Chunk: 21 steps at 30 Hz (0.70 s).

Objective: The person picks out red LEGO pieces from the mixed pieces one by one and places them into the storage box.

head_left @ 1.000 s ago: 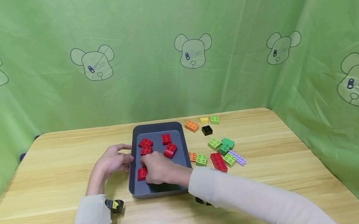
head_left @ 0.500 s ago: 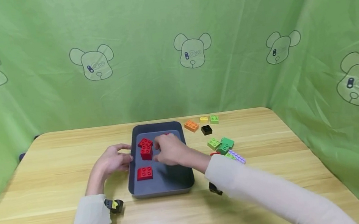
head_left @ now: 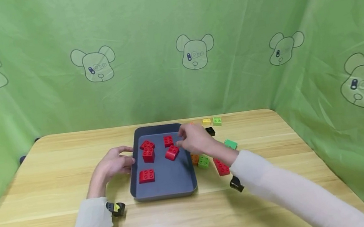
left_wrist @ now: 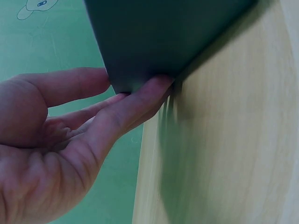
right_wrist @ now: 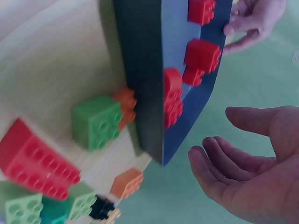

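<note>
My left hand [head_left: 115, 162] rests against the left side of a dark grey tray [head_left: 165, 193]. In the left wrist view its fairly straight fingers [left_wrist: 140, 99] touch the tray's outer wall [left_wrist: 154, 37]. Above the tray's right rim hovers my right hand [head_left: 195, 138], holding nothing; the right wrist view has its thumb and fingers apart. Inside the tray lie several red toy bricks: one at the front left [head_left: 146, 176], a stacked-looking group [head_left: 148, 153] behind it, a square one [head_left: 168, 141] at the back, and a curved one [head_left: 172, 152] nearest my right hand.
To the tray's right, loose bricks lie on the wooden table [head_left: 275, 178]: a long red brick [right_wrist: 37, 161], a light green one [right_wrist: 96, 122] beside the tray wall, orange ones [right_wrist: 127, 183], a black one [head_left: 210, 131] and a yellow one [head_left: 206, 121]. A green curtain [head_left: 150, 87] hangs behind.
My right hand has lifted from the red brick at the tray's front left and moved back and right to the right rim. That brick now shows fully. The left hand has stayed put.
</note>
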Tool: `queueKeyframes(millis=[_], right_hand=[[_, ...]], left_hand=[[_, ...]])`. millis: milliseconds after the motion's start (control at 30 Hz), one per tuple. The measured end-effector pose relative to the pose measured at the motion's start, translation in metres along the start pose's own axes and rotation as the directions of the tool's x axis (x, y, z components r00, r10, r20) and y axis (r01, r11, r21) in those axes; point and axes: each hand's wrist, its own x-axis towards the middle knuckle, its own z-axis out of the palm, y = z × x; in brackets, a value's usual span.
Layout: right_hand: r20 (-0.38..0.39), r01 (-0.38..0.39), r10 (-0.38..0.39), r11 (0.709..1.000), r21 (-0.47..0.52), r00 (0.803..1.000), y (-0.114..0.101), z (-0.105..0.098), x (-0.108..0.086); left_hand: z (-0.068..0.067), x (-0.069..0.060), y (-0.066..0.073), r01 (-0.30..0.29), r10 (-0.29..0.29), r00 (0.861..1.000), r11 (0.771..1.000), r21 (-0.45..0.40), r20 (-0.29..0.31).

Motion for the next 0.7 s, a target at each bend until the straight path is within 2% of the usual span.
queueKeyframes(millis=[267, 567, 700], right_hand=[[-0.021, -0.039, 0.039, 0.999, 0.021, 0.999, 0.031, -0.018, -0.004], [0.006, -0.069, 0.069, 0.995, -0.077, 0.998, 0.063, -0.022, -0.015], [0.058, -0.102, 0.110, 0.988, -0.118, 0.992, 0.072, -0.022, -0.020]], left_hand=[[0.000, 0.000, 0.000, -0.004, 0.004, 1.000, 1.000, -0.014, 0.007], [0.001, -0.003, 0.002, -0.010, 0.010, 1.000, 1.000, -0.008, 0.016], [0.000, -0.003, 0.002, -0.011, 0.012, 1.000, 1.000, -0.007, 0.018]])
